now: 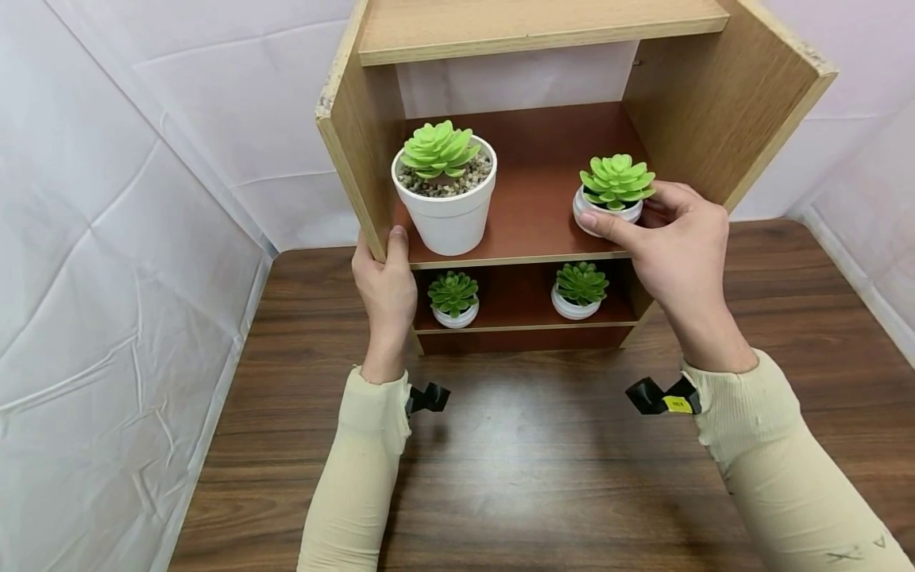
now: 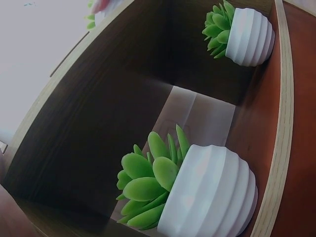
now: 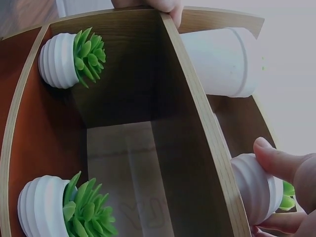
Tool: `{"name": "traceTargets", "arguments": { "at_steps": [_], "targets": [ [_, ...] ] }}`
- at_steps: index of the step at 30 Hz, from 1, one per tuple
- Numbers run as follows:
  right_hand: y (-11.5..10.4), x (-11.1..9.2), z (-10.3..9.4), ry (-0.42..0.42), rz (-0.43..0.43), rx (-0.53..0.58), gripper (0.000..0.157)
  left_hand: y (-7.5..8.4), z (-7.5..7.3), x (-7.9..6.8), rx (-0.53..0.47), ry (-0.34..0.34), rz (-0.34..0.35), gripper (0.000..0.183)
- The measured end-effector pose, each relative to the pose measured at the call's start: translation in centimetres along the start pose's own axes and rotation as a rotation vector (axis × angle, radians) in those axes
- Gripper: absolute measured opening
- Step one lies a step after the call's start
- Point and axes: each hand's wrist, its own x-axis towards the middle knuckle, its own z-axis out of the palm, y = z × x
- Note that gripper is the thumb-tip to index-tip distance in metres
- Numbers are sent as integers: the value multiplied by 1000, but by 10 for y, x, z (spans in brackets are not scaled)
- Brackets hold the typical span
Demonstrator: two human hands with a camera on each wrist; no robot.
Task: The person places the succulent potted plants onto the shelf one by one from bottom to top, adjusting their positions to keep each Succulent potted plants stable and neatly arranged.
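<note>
My right hand (image 1: 679,238) grips a small white pot with a light green succulent (image 1: 616,183) at the right side of the middle shelf, thumb in front and fingers behind. In the right wrist view, the thumb (image 3: 279,160) presses on the ribbed side of that pot (image 3: 252,185). My left hand (image 1: 386,290) holds the lower front edge of the shelf unit's left side panel (image 1: 357,151). Beside it, a larger white pot with a light green succulent and pebbles (image 1: 450,218) stands on the same shelf.
Two small potted succulents, one left (image 1: 454,299) and one right (image 1: 581,289), stand on the lower shelf. The wooden shelf unit (image 1: 543,40) rests on a dark wood table (image 1: 500,461), with white sheeting (image 1: 143,238) behind and to the left.
</note>
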Motion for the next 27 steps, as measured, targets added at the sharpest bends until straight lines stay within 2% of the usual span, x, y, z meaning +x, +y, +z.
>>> {"name": "traceTargets", "arguments": {
  "at_steps": [9,18,27],
  "targets": [
    [-1,-1,0,-4,7,15,48,1,0,0,-2,-2,-1,21],
    [0,-2,-1,-10,5,19,51,0,0,-1,-7,-5,-6,28],
    [0,-3,-2,-32,6,47,55,1,0,0,-1,-4,-2,17]
  ]
}}
